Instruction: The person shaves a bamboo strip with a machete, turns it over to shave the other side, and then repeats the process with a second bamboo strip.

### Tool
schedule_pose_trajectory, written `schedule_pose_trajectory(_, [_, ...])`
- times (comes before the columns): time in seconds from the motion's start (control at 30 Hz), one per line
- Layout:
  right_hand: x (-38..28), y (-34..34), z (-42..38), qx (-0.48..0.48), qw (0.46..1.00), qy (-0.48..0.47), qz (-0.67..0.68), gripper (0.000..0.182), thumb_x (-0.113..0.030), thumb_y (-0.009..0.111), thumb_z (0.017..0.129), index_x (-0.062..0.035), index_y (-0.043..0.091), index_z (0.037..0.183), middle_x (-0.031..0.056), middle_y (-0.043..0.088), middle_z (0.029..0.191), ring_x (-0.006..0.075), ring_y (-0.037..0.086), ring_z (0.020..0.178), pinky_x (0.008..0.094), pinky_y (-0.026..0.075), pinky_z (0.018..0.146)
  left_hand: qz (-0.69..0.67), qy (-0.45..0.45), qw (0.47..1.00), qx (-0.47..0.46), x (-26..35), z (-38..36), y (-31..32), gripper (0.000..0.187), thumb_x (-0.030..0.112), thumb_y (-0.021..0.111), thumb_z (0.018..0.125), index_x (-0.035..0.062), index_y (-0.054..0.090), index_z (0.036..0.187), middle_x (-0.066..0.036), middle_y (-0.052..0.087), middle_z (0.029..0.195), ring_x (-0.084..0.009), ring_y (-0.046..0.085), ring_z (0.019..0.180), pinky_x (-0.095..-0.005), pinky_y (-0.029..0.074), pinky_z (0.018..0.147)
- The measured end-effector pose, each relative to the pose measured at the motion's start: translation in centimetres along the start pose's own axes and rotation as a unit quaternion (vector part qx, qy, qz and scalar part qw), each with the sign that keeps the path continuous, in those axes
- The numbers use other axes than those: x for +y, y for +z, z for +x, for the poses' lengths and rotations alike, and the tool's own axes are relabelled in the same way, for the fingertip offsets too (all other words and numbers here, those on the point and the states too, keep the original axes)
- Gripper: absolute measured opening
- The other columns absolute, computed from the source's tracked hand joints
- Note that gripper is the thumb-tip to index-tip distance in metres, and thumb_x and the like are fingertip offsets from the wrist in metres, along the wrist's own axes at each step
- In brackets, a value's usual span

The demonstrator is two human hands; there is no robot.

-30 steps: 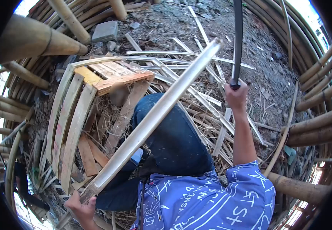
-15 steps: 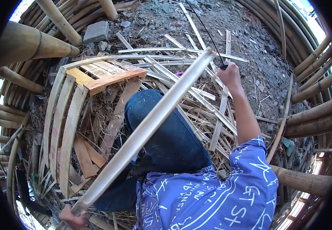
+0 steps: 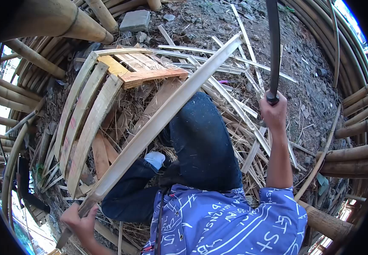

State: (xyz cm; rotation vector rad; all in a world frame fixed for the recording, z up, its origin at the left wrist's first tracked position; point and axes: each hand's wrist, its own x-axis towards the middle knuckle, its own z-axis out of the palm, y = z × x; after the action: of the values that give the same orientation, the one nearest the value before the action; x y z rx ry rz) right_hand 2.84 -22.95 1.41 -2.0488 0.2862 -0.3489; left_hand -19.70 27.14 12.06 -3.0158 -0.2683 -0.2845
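Observation:
A long split bamboo strip, pale and hollow on its inner face, slants across my lap from lower left to upper right. My left hand is closed around its lower part at the bottom left. Its far end rises above the ground and touches nothing I can make out. To the right, my right hand is wrapped round the dark handle of a machete. The blade points away toward the top edge, close to the strip's far end but apart from it.
A slatted wooden crate stands left of my bent knee. Several thin bamboo slats and shavings litter the ground ahead. A grey concrete block lies at the top left. Thick bamboo poles line both sides.
The machete has swung from edge-on to broad side showing, with my right hand lower and farther right. The bamboo strip and my left hand have shifted up a little in view.

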Motion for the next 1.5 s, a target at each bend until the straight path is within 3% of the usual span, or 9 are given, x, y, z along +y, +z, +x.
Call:
schedule_pose_trajectory(0.1, [-3.5, 0.6, -2.2, -0.06, 0.995, -0.077, -0.005, 0.01, 0.001, 0.06, 0.071, -0.0039, 0.053, 0.067, -0.0032, 0.047, 0.058, 0.0055, 0.043, 0.052, 0.0248, 0.029, 0.045, -0.042, -0.012, 0.999, -0.017, 5.4, 1.8, -0.9, 0.053, 0.044, 0.081, 0.064, -0.0026, 0.056, 0.069, -0.022, 0.053, 0.061, -0.0432, 0.051, 0.06, -0.0449, 0.038, 0.055])
schedule_pose_trajectory(0.2, [-5.4, 2.3, -3.7, -0.098, 0.992, -0.081, 0.01, 0.009, -0.001, 0.062, 0.071, -0.002, 0.054, 0.069, 0.0035, 0.053, 0.057, 0.0134, 0.052, 0.05, 0.0291, 0.037, 0.046, -0.07, -0.004, 0.998, -0.002, 10.2, 3.6, -0.9, 0.048, 0.042, 0.08, 0.068, 0.0006, 0.055, 0.067, -0.019, 0.053, 0.057, -0.0408, 0.052, 0.054, -0.0436, 0.038, 0.05])
schedule_pose_trajectory(0.27, [-6.2, 3.1, -4.1, -0.1, 0.983, -0.139, -0.064, 0.008, -0.005, 0.064, 0.072, 0.0001, 0.057, 0.072, 0.0152, 0.059, 0.059, 0.029, 0.061, 0.054, 0.0364, 0.044, 0.051, -0.077, 0.003, 0.997, 0.017, 13.0, 4.8, -1.1, 0.049, 0.045, 0.079, 0.069, 0.0036, 0.054, 0.064, -0.016, 0.052, 0.054, -0.0377, 0.051, 0.049, -0.0427, 0.038, 0.048])
schedule_pose_trajectory(0.4, [-6.5, 3.5, -4.3, -0.145, 0.979, -0.12, -0.083, 0.013, -0.012, 0.064, 0.072, 0.0009, 0.062, 0.075, 0.0236, 0.058, 0.062, 0.0405, 0.061, 0.061, 0.0437, 0.047, 0.056, -0.079, 0.073, 0.994, -0.016, 17.2, 6.4, -1.4, 0.047, 0.046, 0.076, 0.073, 0.0066, 0.053, 0.063, -0.013, 0.052, 0.049, -0.0337, 0.052, 0.044, -0.0407, 0.039, 0.045])
schedule_pose_trajectory(0.8, [-3.7, 3.6, -4.3, -0.188, 0.94, -0.029, -0.283, 0.019, -0.017, 0.064, 0.067, 0.0006, 0.064, 0.073, 0.0247, 0.064, 0.075, 0.0408, 0.065, 0.076, 0.0457, 0.053, 0.072, -0.067, 0.158, 0.985, -0.035, 18.7, 6.7, -0.2, 0.048, 0.046, 0.075, 0.075, 0.0086, 0.047, 0.064, -0.008, 0.05, 0.048, -0.0271, 0.054, 0.043, -0.0356, 0.041, 0.043])
schedule_pose_trajectory(1.07, [-1.3, 3.8, -3.7, -0.107, 0.939, -0.099, -0.312, 0.015, -0.014, 0.064, 0.069, -0.0007, 0.059, 0.062, 0.0214, 0.061, 0.065, 0.0401, 0.063, 0.065, 0.0431, 0.053, 0.063, -0.076, 0.174, 0.98, -0.062, 18.0, 6.8, -0.5, 0.048, 0.045, 0.076, 0.074, 0.0084, 0.046, 0.065, -0.008, 0.049, 0.05, -0.0277, 0.053, 0.045, -0.0354, 0.04, 0.044])
schedule_pose_trajectory(1.1, [-2.4, 3.3, -3.3, -0.14, 0.933, -0.002, -0.332, 0.014, -0.015, 0.061, 0.069, -0.0016, 0.065, 0.07, 0.023, 0.065, 0.074, 0.0401, 0.066, 0.077, 0.0454, 0.053, 0.075, -0.083, 0.175, 0.979, -0.061, 17.8, 6.8, -0.6, 0.048, 0.044, 0.076, 0.074, 0.0082, 0.046, 0.065, -0.008, 0.049, 0.05, -0.0278, 0.053, 0.045, -0.0355, 0.04, 0.044])
schedule_pose_trajectory(1.3, [-0.5, 3.3, -2.2, -0.107, 0.935, -0.035, -0.336, 0.014, -0.016, 0.061, 0.071, -0.0025, 0.065, 0.069, 0.0224, 0.066, 0.074, 0.0398, 0.066, 0.076, 0.0456, 0.054, 0.073, -0.103, 0.175, 0.978, -0.05, 17.4, 6.5, -0.6, 0.048, 0.042, 0.077, 0.073, 0.0074, 0.046, 0.065, -0.01, 0.047, 0.05, -0.0295, 0.052, 0.046, -0.0364, 0.039, 0.044])
schedule_pose_trajectory(1.5, [2.1, 1.6, 1.2, -0.071, 0.926, 0.055, -0.367, 0.02, -0.019, 0.061, 0.076, -0.0021, 0.07, 0.079, 0.0241, 0.067, 0.081, 0.0389, 0.067, 0.081, 0.0449, 0.053, 0.077, -0.093, 0.157, 0.981, -0.057, 15.8, 5.8, -1.2, 0.049, 0.043, 0.077, 0.073, 0.0066, 0.046, 0.064, -0.012, 0.046, 0.05, -0.0324, 0.05, 0.046, -0.0381, 0.037, 0.044])
